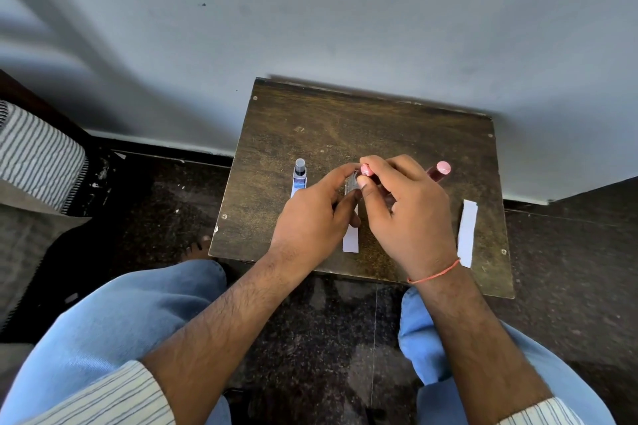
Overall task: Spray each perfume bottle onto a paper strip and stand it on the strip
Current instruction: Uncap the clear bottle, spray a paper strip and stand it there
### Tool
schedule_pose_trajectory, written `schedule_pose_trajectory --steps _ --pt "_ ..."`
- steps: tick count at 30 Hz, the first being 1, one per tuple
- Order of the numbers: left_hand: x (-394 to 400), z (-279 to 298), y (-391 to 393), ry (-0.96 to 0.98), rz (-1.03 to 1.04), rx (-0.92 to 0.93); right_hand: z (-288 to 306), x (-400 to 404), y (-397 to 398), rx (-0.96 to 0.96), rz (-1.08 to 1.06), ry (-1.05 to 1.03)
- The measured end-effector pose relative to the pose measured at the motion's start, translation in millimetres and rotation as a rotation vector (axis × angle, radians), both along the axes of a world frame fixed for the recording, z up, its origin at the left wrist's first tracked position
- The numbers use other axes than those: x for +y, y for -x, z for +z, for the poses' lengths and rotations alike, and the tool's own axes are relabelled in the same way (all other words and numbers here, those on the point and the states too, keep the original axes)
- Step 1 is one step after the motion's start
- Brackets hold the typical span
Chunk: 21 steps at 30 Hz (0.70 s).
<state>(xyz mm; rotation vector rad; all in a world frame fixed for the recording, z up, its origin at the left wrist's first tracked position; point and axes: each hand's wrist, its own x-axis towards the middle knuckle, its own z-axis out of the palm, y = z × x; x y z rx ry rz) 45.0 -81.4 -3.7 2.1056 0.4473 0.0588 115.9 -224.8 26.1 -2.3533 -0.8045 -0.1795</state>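
On a small dark wooden table [310, 134] my left hand [317, 214] grips a small perfume bottle [353, 185] at the middle. My right hand [407, 207] pinches that bottle's pink cap [366, 169] from above. Below the hands a white paper strip [351, 240] lies on the table, partly hidden. At the left a clear bottle with a grey cap [299, 174] stands upright on another strip, mostly hidden by my left hand. Behind my right hand stands a dark red bottle with a pink cap [440, 171]. A third strip [467, 233] lies bare at the right.
The table stands against a pale wall [345, 10]. My knees in light blue trousers [138, 314] are close to its front edge. A striped cushion [34, 155] sits at the far left. The floor around is dark stone.
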Motion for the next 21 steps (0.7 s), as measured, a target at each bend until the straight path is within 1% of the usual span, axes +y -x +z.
schedule_pose_trajectory --steps 4,8,12,15,18,21 --pt "0 1 0 0.020 -0.006 -0.014 -2 -1 -2 0.008 0.024 -0.025" --pt "4 1 2 -0.018 -0.002 -0.024 1 -3 0 0.033 0.009 -0.011" --pt "-1 4 3 0.008 -0.019 -0.059 4 -9 -1 -0.006 -0.015 -0.057" --pt "-7 7 4 -0.007 0.025 -0.160 7 -16 -2 -0.045 -0.031 -0.104" --pt "-12 13 6 -0.022 0.092 -0.324 11 -23 -4 -0.093 -0.022 -0.180" --pt "-21 16 7 0.112 0.089 -0.474 15 -33 -10 -0.123 -0.032 -0.237"
